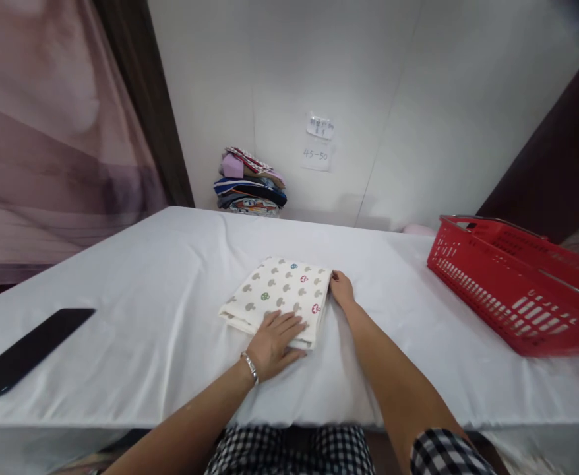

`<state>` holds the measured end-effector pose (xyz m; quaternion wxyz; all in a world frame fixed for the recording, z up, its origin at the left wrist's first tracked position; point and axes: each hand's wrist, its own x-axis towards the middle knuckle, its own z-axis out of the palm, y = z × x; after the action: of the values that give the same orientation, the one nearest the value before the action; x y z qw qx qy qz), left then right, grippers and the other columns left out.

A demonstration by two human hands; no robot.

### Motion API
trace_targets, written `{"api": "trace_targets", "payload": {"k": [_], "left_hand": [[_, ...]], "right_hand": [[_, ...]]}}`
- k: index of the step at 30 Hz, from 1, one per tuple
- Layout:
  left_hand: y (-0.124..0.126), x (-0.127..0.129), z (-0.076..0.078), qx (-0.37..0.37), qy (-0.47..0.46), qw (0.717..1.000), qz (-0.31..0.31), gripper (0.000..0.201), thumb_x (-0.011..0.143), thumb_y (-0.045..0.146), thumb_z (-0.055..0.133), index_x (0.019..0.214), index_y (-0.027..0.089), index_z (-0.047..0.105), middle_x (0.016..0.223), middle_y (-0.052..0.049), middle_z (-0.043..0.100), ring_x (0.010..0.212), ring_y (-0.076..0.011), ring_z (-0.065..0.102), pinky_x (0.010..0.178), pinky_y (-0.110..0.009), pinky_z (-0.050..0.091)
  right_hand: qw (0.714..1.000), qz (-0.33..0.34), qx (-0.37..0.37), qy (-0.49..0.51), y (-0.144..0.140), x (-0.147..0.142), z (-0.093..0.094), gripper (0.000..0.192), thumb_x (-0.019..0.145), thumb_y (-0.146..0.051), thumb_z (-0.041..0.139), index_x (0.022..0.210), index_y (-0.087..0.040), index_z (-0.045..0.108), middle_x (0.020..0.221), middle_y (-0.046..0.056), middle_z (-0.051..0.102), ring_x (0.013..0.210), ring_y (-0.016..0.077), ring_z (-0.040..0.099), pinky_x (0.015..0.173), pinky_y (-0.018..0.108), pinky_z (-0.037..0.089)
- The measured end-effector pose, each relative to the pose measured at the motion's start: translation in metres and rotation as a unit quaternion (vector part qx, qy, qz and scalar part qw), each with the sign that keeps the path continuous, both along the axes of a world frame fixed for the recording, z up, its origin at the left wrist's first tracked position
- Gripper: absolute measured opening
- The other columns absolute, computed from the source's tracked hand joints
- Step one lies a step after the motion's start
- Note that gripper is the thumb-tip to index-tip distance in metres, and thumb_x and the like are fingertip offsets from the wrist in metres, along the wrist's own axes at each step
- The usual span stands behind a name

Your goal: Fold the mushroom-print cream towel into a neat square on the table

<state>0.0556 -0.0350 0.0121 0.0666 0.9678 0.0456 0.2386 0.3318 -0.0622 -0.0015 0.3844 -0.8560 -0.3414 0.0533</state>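
A folded cloth (280,297) lay near the middle of the table (136,277), which was covered with a white sheet. The cloth was cream-white and printed with small mushrooms, most of them grey-brown and a few in green, blue and red. It was folded into a neat rectangle of several layers; the layered edges showed along the near side and the left corner.

The left hand (272,344) rested flat on the near edge of the cloth, with the fingers spread and stretched out, holding nothing. A silver bracelet (250,367) was on its wrist. The right hand (341,289) touched the right edge of the cloth near the far corner; its fingers were bent down against the sheet, and I could not tell if they pinched the fabric or only pressed beside it.

A red plastic basket (517,290) stood well apart on the right. A stack of folded clothes (250,186) sat against the wall, and a dark flat object (27,349) lay on the left.
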Motion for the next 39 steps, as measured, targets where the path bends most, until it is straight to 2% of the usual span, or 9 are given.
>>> {"api": "trace_targets", "payload": {"k": [3, 6, 9, 13, 17, 21, 25, 29, 39], "left_hand": [[0.005, -0.013, 0.003, -0.005, -0.030, 0.999, 0.028, 0.038, 0.083, 0.041, 0.050, 0.114, 0.021, 0.056, 0.119, -0.008, 0.059, 0.116, -0.0242, 0.048, 0.103, -0.050, 0.027], [0.019, -0.029, 0.004, -0.018, -0.076, 0.989, 0.126, 0.034, 0.083, 0.040, 0.050, 0.110, 0.021, 0.059, 0.122, -0.009, 0.057, 0.120, -0.0261, 0.043, 0.103, -0.053, 0.024], [0.040, -0.046, 0.001, -0.072, -0.111, 0.960, 0.246, 0.033, 0.084, 0.037, 0.047, 0.109, 0.019, 0.059, 0.126, -0.010, 0.054, 0.122, -0.0257, 0.042, 0.103, -0.050, 0.029], [0.061, -0.067, -0.004, -0.220, -0.128, 0.912, 0.322, 0.036, 0.084, 0.038, 0.043, 0.111, 0.020, 0.058, 0.123, -0.007, 0.056, 0.112, -0.0210, 0.051, 0.095, -0.038, 0.043], [0.066, -0.077, -0.002, -0.283, -0.112, 0.906, 0.295, 0.039, 0.079, 0.032, 0.048, 0.116, 0.023, 0.055, 0.125, -0.003, 0.054, 0.103, -0.0170, 0.057, 0.084, -0.029, 0.050], [0.070, -0.071, 0.003, -0.260, -0.067, 0.918, 0.292, 0.041, 0.076, 0.025, 0.050, 0.117, 0.024, 0.056, 0.134, -0.002, 0.045, 0.099, -0.0175, 0.058, 0.087, -0.030, 0.049], [0.078, -0.059, 0.009, -0.209, -0.034, 0.929, 0.304, 0.034, 0.078, 0.019, 0.046, 0.108, 0.024, 0.062, 0.121, -0.001, 0.057, 0.102, -0.0196, 0.057, 0.092, -0.032, 0.045], [0.083, -0.055, 0.008, -0.178, -0.087, 0.932, 0.303, 0.035, 0.079, 0.015, 0.041, 0.105, 0.022, 0.063, 0.115, -0.002, 0.058, 0.102, -0.0184, 0.057, 0.092, -0.031, 0.045], [0.085, -0.078, -0.006, -0.273, -0.067, 0.930, 0.237, 0.044, 0.071, 0.013, 0.041, 0.109, 0.022, 0.060, 0.123, -0.002, 0.052, 0.108, -0.0171, 0.053, 0.094, -0.029, 0.044]], "right_hand": [[1.000, -0.002, 0.020, 0.013, -0.012, -0.011, 0.002, 0.037, 0.080, -0.023, 0.041, 0.115, -0.016, 0.052, 0.110, 0.009, 0.060, 0.090, 0.0149, 0.058, 0.078, 0.027, 0.045], [0.992, 0.044, 0.106, -0.052, -0.037, -0.042, 0.011, 0.036, 0.082, -0.026, 0.042, 0.115, -0.018, 0.052, 0.120, 0.010, 0.053, 0.108, 0.0184, 0.050, 0.088, 0.033, 0.042], [0.956, 0.195, 0.154, -0.155, -0.071, -0.087, 0.023, 0.029, 0.084, -0.027, 0.043, 0.110, -0.022, 0.056, 0.117, 0.008, 0.055, 0.112, 0.0202, 0.047, 0.095, 0.038, 0.037], [0.894, 0.363, 0.093, -0.246, -0.109, -0.133, 0.028, 0.027, 0.085, -0.024, 0.046, 0.110, -0.023, 0.057, 0.110, 0.007, 0.060, 0.108, 0.0204, 0.050, 0.099, 0.042, 0.031], [0.890, 0.356, 0.067, -0.277, -0.119, -0.140, 0.023, 0.027, 0.086, -0.024, 0.045, 0.110, -0.020, 0.056, 0.111, 0.009, 0.059, 0.105, 0.0212, 0.050, 0.093, 0.039, 0.035], [0.897, 0.324, 0.015, -0.300, -0.110, -0.136, 0.027, 0.023, 0.087, -0.024, 0.044, 0.105, -0.021, 0.058, 0.105, 0.008, 0.060, 0.098, 0.0208, 0.050, 0.088, 0.036, 0.035], [0.897, 0.307, -0.019, -0.317, -0.099, -0.133, 0.032, 0.021, 0.086, -0.019, 0.044, 0.097, -0.021, 0.062, 0.095, 0.006, 0.061, 0.091, 0.0194, 0.051, 0.085, 0.034, 0.033], [0.899, 0.284, 0.001, -0.334, -0.097, -0.132, 0.033, 0.024, 0.087, -0.018, 0.041, 0.099, -0.020, 0.062, 0.095, 0.007, 0.060, 0.093, 0.0195, 0.050, 0.084, 0.033, 0.032], [0.866, 0.332, -0.058, -0.371, -0.112, -0.145, 0.031, 0.030, 0.083, -0.026, 0.053, 0.112, -0.021, 0.055, 0.105, 0.009, 0.057, 0.096, 0.0231, 0.046, 0.086, 0.037, 0.032]]}}
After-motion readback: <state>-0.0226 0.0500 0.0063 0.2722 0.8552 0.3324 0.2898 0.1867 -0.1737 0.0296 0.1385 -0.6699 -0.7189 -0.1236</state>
